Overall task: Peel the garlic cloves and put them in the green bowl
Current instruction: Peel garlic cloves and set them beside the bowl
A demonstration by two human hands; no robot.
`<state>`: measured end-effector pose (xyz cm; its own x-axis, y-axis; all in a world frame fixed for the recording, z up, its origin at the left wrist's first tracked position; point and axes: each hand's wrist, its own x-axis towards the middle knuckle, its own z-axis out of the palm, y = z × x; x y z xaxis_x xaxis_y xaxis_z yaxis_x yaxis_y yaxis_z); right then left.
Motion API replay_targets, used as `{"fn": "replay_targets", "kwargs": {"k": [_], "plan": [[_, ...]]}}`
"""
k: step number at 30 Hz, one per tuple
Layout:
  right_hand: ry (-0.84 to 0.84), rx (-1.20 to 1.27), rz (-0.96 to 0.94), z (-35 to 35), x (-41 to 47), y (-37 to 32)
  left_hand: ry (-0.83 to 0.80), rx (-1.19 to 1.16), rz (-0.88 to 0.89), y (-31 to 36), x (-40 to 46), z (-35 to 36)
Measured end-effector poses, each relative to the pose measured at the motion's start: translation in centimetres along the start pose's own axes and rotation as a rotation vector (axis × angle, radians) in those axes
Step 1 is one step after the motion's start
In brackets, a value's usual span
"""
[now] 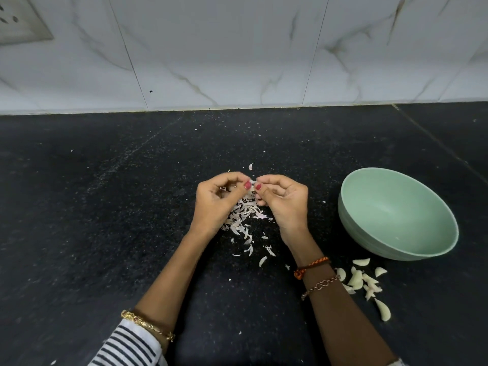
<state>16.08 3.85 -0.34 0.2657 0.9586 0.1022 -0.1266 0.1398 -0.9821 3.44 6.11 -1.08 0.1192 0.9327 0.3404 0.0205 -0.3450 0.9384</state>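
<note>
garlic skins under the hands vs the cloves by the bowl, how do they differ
The garlic skins are thin, papery flakes, heaped between the wrists; the cloves are plump, smooth pieces scattered beside the green bowl. The skins look pinkish white, the cloves creamy. Both lie on the black counter, outside the bowl.

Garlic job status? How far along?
Done: several peeled white garlic cloves lie on the black counter beside the pale green bowl, papery skins piled. In hand: left hand and right hand pinch one clove. Left: bowl looks empty.
</note>
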Motion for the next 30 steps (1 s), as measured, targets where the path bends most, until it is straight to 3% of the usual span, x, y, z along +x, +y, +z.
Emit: {"fn": "replay_targets", "kwargs": {"k": [7, 15, 23, 27, 30], "plan": [[0.053, -0.022, 0.017, 0.1, 0.1, 0.2, -0.016, 0.270, 0.155, -1.1, 0.0, 0.0], [0.065, -0.057, -0.049, 0.5, -0.3, 0.4, -0.004, 0.139, 0.017, -0.8, -0.1, 0.5], [0.075, -0.024, -0.054, -0.1, 0.3, 0.1, -0.110, 0.102, 0.022, -0.6, 0.0, 0.1], [0.080, 0.005, -0.039, 0.2, 0.1, 0.2, -0.014, 0.177, 0.088, -0.8, -0.1, 0.5], [0.096, 0.074, 0.016, 0.4, 0.1, 0.2, 0.035, 0.085, 0.060, -0.5, -0.3, 1.0]]}}
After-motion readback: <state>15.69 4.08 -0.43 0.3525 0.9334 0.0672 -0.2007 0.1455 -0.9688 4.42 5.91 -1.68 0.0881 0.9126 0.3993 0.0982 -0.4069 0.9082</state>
